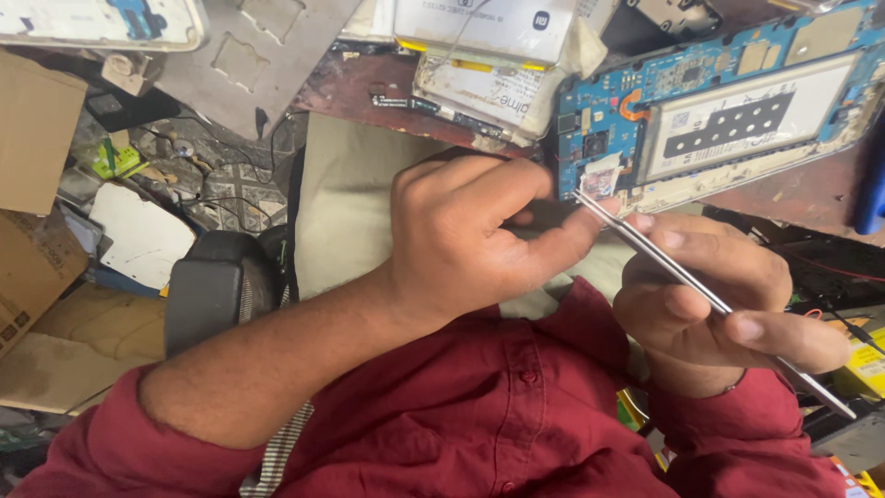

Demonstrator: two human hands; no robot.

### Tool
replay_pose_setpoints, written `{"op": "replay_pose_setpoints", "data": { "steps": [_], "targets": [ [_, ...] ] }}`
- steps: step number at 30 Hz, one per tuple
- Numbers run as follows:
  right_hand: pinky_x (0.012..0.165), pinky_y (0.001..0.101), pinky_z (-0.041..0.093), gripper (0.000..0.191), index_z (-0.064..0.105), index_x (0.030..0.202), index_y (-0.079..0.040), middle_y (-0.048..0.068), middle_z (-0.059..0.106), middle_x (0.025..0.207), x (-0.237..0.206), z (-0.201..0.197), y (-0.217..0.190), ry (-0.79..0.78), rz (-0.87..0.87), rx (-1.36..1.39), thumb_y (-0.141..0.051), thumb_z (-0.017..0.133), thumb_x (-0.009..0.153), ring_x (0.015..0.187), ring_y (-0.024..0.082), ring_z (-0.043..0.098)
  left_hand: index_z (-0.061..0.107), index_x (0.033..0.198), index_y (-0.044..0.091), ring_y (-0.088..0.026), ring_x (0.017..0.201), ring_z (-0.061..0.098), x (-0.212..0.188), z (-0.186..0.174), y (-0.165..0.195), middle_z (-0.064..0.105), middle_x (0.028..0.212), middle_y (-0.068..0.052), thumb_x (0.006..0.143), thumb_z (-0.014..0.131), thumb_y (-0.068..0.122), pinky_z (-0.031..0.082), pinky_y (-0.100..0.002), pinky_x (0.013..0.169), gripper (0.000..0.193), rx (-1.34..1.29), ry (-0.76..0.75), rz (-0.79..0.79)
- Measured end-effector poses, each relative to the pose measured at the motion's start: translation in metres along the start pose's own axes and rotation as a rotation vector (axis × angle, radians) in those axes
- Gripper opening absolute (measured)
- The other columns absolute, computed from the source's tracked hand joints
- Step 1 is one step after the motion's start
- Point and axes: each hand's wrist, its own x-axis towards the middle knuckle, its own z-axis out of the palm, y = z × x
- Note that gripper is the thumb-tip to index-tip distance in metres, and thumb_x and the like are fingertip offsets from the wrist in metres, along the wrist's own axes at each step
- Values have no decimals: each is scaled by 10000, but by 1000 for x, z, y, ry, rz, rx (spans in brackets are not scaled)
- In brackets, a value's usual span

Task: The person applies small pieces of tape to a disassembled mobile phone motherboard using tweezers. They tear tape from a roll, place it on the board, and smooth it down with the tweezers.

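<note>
Here, in the frame's right half, the right hand (714, 300) grips metal tweezers (701, 290) whose tips meet the opened tablet (719, 115) at upper right, while the left hand (466, 235), fingers curled, seemingly steadies its edge.

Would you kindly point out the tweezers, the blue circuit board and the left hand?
tweezers (673, 267), head view, mid-shaft.
blue circuit board (590, 101), head view, bare left part.
left hand (461, 240), head view, back of the hand.

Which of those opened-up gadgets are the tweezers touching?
The blue-board device at upper right; the tweezers tip meets its lower-left corner. The white-backed ones lie untouched.
</note>
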Motion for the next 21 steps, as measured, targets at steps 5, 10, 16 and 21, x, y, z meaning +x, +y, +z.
{"op": "replay_pose_setpoints", "data": {
  "steps": [5, 10, 16, 21],
  "targets": [
    [697, 353, 618, 326, 311, 1062, 54, 215, 638, 1021, 1, 9, 9, 99, -110, 39, -193, 516, 1119, 841, 319, 761, 615, 779, 87, -143, 537, 633, 0, -1, -1, 593, 658, -4, 891, 907, 231, 493, -282, 505, 344, -11, 7, 6],
    [628, 329, 599, 343, 334, 1055, 71, 216, 638, 966, -2, 6, 9, 90, -68, 20, -236, 471, 1121, 764, 315, 759, 619, 783, 87, -139, 532, 628, 0, -1, -2, 600, 664, -3, 894, 906, 227, 490, -278, 503, 338, -19, 1, 6],
    [602, 328, 584, 298, 262, 1036, 15, 207, 610, 932, 5, 12, 15, 194, -182, 56, -187, 464, 1122, 687, 285, 718, 640, 813, 92, -125, 557, 654, -1, -1, 0, 616, 690, 2, 884, 901, 224, 499, -267, 511, 302, -12, 9, -8],
    [490, 271, 524, 291, 289, 1062, 4, 201, 507, 918, 7, 14, 15, 297, -182, -17, -182, 507, 1108, 597, 261, 659, 640, 807, 96, -133, 568, 651, -3, 0, 1, 621, 693, 5, 864, 912, 233, 491, -280, 519, 310, 15, 23, 2]
  ]
}}
